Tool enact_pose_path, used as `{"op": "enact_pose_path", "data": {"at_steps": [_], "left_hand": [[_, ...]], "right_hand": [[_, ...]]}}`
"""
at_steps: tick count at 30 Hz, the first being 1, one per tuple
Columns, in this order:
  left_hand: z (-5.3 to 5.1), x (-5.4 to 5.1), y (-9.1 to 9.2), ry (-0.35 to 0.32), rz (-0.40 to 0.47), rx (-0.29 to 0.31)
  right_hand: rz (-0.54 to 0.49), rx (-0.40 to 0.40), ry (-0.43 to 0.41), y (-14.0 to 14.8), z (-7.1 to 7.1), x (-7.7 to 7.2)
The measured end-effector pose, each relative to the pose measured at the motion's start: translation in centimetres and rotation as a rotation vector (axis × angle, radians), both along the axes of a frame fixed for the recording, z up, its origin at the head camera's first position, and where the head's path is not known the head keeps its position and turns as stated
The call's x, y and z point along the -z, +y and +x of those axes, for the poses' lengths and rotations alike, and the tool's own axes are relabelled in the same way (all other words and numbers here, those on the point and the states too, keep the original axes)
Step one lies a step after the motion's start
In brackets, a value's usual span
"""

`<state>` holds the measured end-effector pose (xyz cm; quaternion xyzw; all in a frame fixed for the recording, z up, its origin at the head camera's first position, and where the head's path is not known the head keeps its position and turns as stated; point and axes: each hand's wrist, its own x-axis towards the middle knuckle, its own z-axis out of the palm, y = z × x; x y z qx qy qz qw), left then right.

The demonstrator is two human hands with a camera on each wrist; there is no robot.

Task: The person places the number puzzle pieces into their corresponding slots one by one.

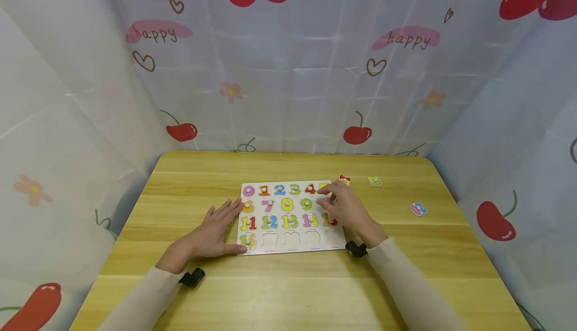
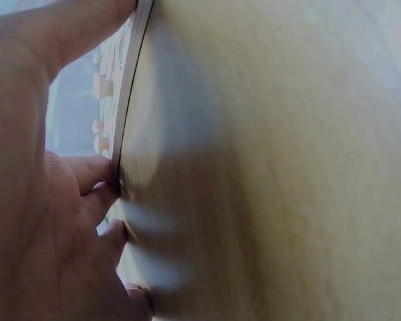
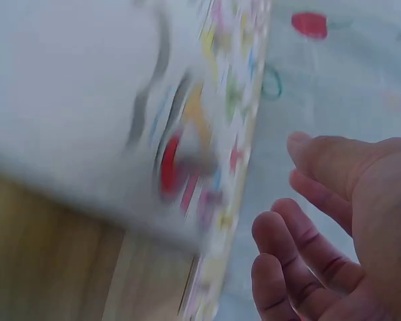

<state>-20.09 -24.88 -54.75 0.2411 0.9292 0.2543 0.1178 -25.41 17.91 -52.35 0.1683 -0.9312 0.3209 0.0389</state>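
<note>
A pale number puzzle board (image 1: 297, 251) lies on the table, its upper rows filled with colourful knobbed number pieces and several bare recesses in the bottom row. My left hand (image 1: 208, 235) is spread along its left side, thumb at the near corner and fingertips touching the edge; the left wrist view shows the board's edge (image 2: 129, 87) against the fingers. Over the board's right part hovers my right hand (image 1: 347, 208), fingers loosely bent and apart. Nothing shows between those fingers (image 3: 301, 234) in the right wrist view. The hand partly hides the right-hand numbers.
Beyond the right hand lies a partly hidden red-and-yellow piece (image 1: 344, 178). A yellow-green piece (image 1: 374, 181) and a pink-and-blue piece (image 1: 418, 209) lie farther right on the wooden table (image 1: 270, 291). Cherry-printed curtains (image 1: 288, 70) surround the table at the back and sides.
</note>
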Motion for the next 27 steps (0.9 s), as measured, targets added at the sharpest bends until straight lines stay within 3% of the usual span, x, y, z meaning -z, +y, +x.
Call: {"op": "enact_pose_path", "data": {"at_steps": [4,10,27], "left_hand": [[0.0,0.0,0.0,0.004,-0.002,0.002],[0.0,-0.1,0.0,0.001,0.002,0.002],[0.0,-0.1,0.0,-0.009,0.005,-0.004]], "right_hand": [[-0.024,0.079,-0.060,3.1,-1.2,0.4],[-0.013,0.130,-0.043,5.8,-2.6,1.1],[0.014,0.194,-0.071,6.0,-3.5,1.8]]}}
